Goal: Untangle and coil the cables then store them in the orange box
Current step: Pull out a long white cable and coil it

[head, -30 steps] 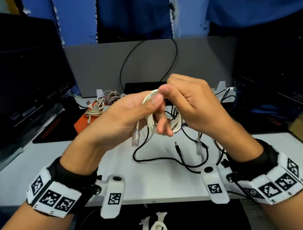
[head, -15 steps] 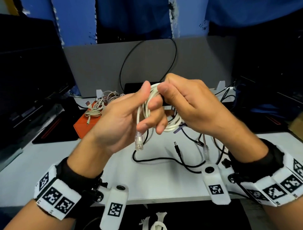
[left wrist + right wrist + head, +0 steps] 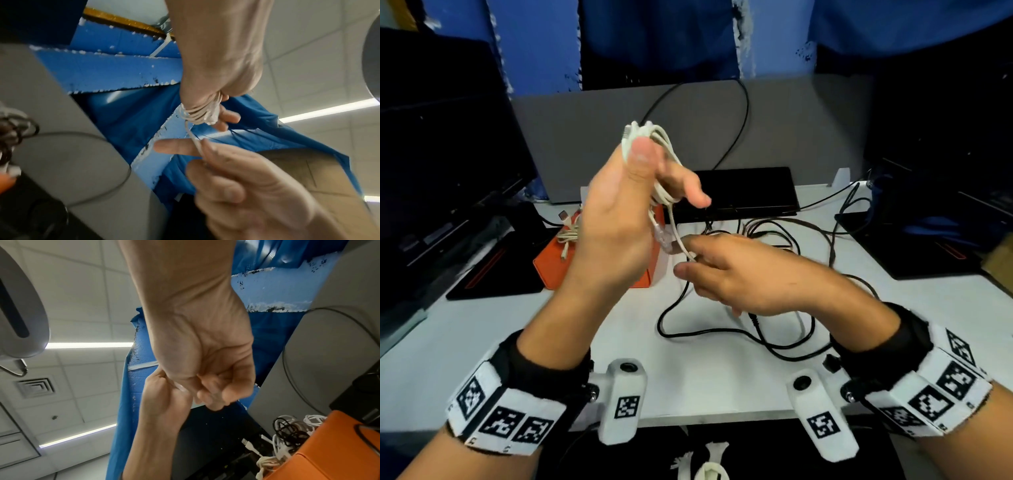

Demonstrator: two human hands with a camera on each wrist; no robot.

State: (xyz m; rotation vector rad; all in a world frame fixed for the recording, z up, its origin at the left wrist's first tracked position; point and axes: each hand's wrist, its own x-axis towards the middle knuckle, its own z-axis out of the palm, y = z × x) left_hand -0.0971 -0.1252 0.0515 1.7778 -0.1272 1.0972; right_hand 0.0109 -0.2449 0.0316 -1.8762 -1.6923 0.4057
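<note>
Coiling the white cable before boxing it

The left hand (image 3: 616, 219) holds the white cable (image 3: 657, 154) coil raised above the table (image 3: 482, 342), thumb clamped over its loops. The coil's free tail runs down and rightward to the right hand (image 3: 732, 274), which pinches it just below. The orange box (image 3: 554, 270) sits behind the left hand, so that hand is nearer for storing. Black cables (image 3: 722, 332) lie loose right of the box.
</note>
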